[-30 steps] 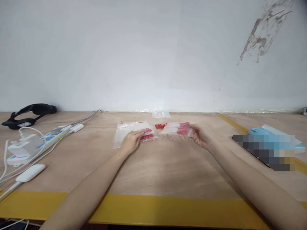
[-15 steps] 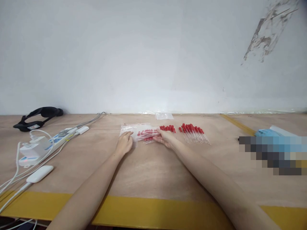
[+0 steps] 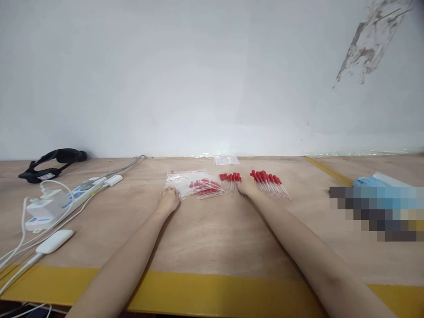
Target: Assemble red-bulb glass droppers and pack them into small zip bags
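The left hand (image 3: 168, 199) is rested, fingers curled, at the near corner of a clear zip bag (image 3: 194, 183) holding red-bulbed droppers. The right hand (image 3: 247, 188) is laid between two loose dropper rows (image 3: 230, 180) (image 3: 270, 183); its finger spread cannot be told.

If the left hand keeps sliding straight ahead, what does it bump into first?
Probably the clear bag holding red-capped droppers. The left hand lies at the bag's near corner, fingers pointing into it, though whether it touches is unclear.

Two plastic bags (image 3: 185, 180), three dropper groups (image 3: 269, 182), two hands (image 3: 168, 199).
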Demonstrator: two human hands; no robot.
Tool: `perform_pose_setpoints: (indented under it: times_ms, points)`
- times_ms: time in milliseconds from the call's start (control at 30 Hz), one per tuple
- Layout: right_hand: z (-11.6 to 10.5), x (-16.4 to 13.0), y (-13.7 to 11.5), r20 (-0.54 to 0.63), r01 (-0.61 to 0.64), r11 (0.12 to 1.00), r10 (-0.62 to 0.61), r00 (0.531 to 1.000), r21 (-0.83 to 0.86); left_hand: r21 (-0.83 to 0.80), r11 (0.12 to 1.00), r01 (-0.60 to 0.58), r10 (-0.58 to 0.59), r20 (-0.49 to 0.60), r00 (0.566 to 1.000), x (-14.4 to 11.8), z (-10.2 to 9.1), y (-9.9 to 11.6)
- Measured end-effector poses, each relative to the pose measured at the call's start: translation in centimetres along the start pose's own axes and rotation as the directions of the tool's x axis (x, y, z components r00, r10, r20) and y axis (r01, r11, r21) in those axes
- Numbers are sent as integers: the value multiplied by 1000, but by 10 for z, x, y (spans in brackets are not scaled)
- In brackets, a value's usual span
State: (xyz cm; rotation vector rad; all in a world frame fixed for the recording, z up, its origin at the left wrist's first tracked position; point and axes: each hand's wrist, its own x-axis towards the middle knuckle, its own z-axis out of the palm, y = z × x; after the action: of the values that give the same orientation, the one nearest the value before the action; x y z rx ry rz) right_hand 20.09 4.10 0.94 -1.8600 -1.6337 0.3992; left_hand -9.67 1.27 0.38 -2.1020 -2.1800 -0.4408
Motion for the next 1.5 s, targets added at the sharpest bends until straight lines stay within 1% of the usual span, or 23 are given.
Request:
perform_pose_setpoints:
  times_ms: [100, 200, 333, 400, 433, 467, 500, 533, 567, 600, 667, 700, 767, 800, 833, 900, 967, 1067, 1133, 1200, 1300, 1400, 1500]
  points:
    - [3, 3, -1, 28, 4, 997, -1, 1000, -80, -36, 999, 30, -30, 9, 1000, 1, -5, -2]
    - [3, 4, -2, 38, 9, 990, -4, 999, -142, -93, 989, 118, -119, -5, 993, 3, -10, -7]
    - [-5, -5, -6, 11, 37, 984, -35, 999, -173, -174, 964, 203, -222, -93, 971, 4, -25, -16]
    - [-12, -12, -7, -22, 59, 983, -64, 998, -177, -245, 960, 135, -182, -183, 966, 1, -35, -15]
    - [-16, -16, -6, -40, 76, 982, -84, 996, -174, -302, 952, 45, -121, -237, 964, -1, -40, -12]
    - [-20, -20, -4, -60, 98, 982, -109, 992, -162, -376, 923, -86, -33, -299, 954, -5, -45, -7]
    - [-24, -25, -1, -80, 125, 982, -137, 987, -139, -449, 862, -234, 72, -348, 935, -10, -49, 0]
    - [-28, -29, 3, -101, 155, 983, -165, 981, -101, -502, 786, -360, 188, -360, 914, -17, -53, 9]
    - [-31, -33, 8, -125, 184, 982, -189, 974, -47, -531, 720, -447, 300, -342, 890, -24, -56, 19]
    - [-34, -38, 14, -150, 209, 978, -204, 967, 21, -546, 656, -521, 431, -297, 852, -33, -59, 30]
    - [-40, -47, 27, -181, 230, 957, -198, 963, 179, -544, 541, -641, 656, -203, 726, -50, -60, 51]
    - [-42, -52, 33, -182, 221, 939, -177, 967, 262, -545, 497, -675, 735, -150, 662, -58, -59, 60]
    - [-45, -62, 44, -149, 167, 891, -114, 982, 422, -530, 444, -722, 842, -27, 538, -72, -54, 73]
    - [-47, -67, 48, -121, 131, 860, -81, 989, 493, -503, 446, -741, 859, 6, 513, -77, -51, 77]
    - [-47, -71, 51, -96, 95, 827, -50, 994, 553, -465, 463, -755, 857, 20, 514, -81, -47, 79]
    - [-48, -79, 55, -68, 44, 765, -1, 998, 643, -402, 513, -759, 835, 27, 550, -86, -42, 82]
    - [-47, -83, 58, -75, 25, 721, 38, 996, 692, -381, 558, -738, 813, 72, 578, -90, -39, 82]
    - [-43, -87, 62, -94, 28, 683, 59, 994, 729, -372, 594, -713, 802, 205, 561, -95, -35, 84]
    - [-41, -88, 63, -93, 34, 652, 55, 994, 757, -351, 603, -717, 798, 243, 552, -97, -31, 85]
    - [-41, -90, 63, -82, 26, 599, 66, 994, 800, -327, 614, -718, 789, 236, 568, -98, -27, 86]
    - [-42, -92, 61, -51, -23, 518, 129, 990, 855, -297, 639, -710, 769, 224, 599, -98, -21, 86]
    - [-42, -91, 60, -29, -56, 484, 167, 986, 873, -288, 647, -706, 763, 230, 605, -97, -19, 86]
    - [-38, -90, 60, -31, -51, 476, 162, 986, 878, -295, 645, -704, 764, 229, 604, -97, -20, 86]
